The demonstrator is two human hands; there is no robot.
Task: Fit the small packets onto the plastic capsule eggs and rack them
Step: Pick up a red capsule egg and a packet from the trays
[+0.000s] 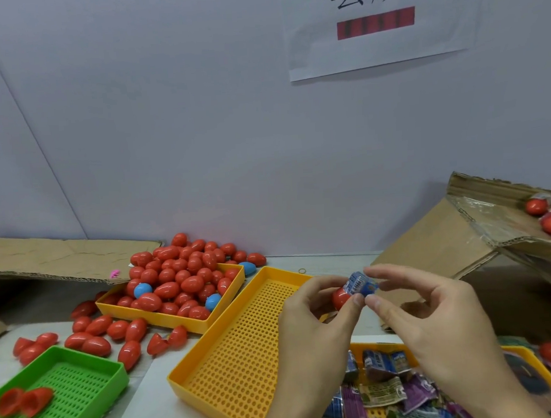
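red egg (340, 298) being pinched by left hand (310, 307) | blue packet (361, 283) being sleeved on by right hand (437, 308) fingertips | judged light, slick shell, soft film; best gripped at egg's bare end

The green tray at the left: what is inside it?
Inside the green tray lie two red open egg halves, side by side near its left end. The rest of its perforated floor shows bare. Its lower-left part is outside the picture, so that part cannot be seen.
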